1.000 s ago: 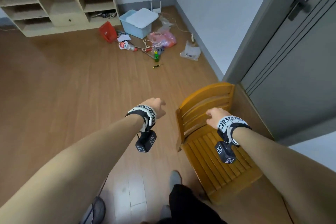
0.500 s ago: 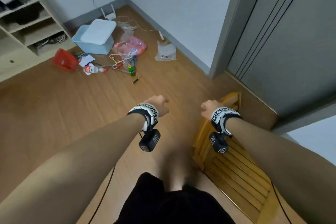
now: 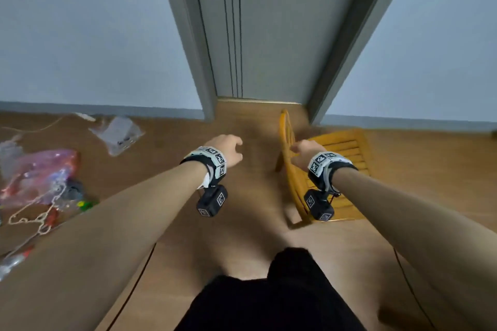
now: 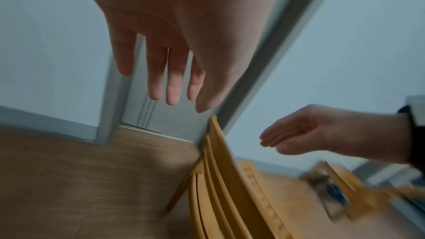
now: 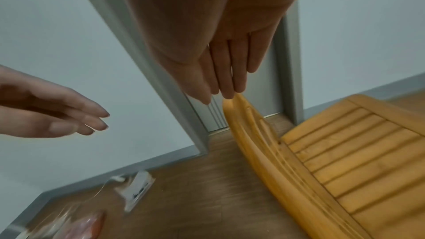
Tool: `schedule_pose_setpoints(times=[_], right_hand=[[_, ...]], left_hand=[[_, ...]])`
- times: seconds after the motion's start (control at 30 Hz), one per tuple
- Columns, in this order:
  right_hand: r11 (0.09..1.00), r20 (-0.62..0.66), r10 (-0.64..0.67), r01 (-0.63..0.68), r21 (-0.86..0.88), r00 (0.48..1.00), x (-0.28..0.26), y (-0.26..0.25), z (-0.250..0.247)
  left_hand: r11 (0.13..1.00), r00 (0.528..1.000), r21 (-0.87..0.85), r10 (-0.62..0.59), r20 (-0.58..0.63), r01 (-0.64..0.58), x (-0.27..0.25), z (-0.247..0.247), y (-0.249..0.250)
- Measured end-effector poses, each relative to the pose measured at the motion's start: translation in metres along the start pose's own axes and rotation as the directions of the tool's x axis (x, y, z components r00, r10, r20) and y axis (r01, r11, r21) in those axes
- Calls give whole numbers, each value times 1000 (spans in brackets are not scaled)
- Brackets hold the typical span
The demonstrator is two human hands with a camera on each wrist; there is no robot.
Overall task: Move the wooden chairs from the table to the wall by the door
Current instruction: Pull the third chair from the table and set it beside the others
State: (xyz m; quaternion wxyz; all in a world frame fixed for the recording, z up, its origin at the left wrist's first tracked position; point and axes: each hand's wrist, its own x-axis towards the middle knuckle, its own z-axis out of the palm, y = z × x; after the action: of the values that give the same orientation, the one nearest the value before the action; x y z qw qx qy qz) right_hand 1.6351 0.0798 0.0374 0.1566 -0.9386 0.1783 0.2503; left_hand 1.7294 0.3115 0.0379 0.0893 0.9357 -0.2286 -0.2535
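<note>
A wooden slatted chair [image 3: 339, 148] stands on the floor in front of the grey door [image 3: 271, 35], its backrest [image 3: 285, 140] turned to the left. My right hand [image 3: 303, 150] hovers at the backrest's top rail [image 5: 232, 104] with fingers [image 5: 226, 81] straight; whether the tips touch the rail I cannot tell. My left hand [image 3: 229, 150] hangs in the air left of the chair, fingers [image 4: 173, 81] relaxed and holding nothing. In the left wrist view the backrest [image 4: 230, 179] rises below both hands, and a blurred piece of wooden furniture [image 4: 349, 194] shows at the right.
Pink plastic bags and loose clutter [image 3: 40, 177] lie on the floor at left, with a clear bag [image 3: 118, 131] near the skirting. The door frame [image 3: 188, 35] and pale walls stand straight ahead. My legs in black shorts [image 3: 269, 301] fill the bottom.
My view has swung right, from the room's corner to face the door. My right hand, curled on the chair's backrest before, now has straight fingers at its top rail.
</note>
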Motion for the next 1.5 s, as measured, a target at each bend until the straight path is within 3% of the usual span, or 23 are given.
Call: schedule_pose_setpoints(times=[0.3,0.67,0.87,1.0,1.1,1.3,1.5], right_hand=[[951,-10,274,-270,148,962,-50,53,25],[866,-4,415,-393,310,910,-44,83,48],[701,53,584,-536,471,810,-16,78,64],[539,123,689,-619,571,714,6,51,83],[460,154,722,-634,622,675,20,25,93],[419,149,756,-645,639,638,35,-22,114],[431,66,808,-664,611,585,55,-25,136]], left_hand=[[955,962,136,248,114,-263,40,10,72],[853,879,252,392,271,-458,95,27,125],[699,774,344,508,378,-627,170,17,145],[597,682,340,563,467,-726,219,14,144],[502,633,388,571,522,-773,243,13,128],[305,549,477,636,542,-824,260,29,96],[243,495,466,671,552,-851,278,53,92]])
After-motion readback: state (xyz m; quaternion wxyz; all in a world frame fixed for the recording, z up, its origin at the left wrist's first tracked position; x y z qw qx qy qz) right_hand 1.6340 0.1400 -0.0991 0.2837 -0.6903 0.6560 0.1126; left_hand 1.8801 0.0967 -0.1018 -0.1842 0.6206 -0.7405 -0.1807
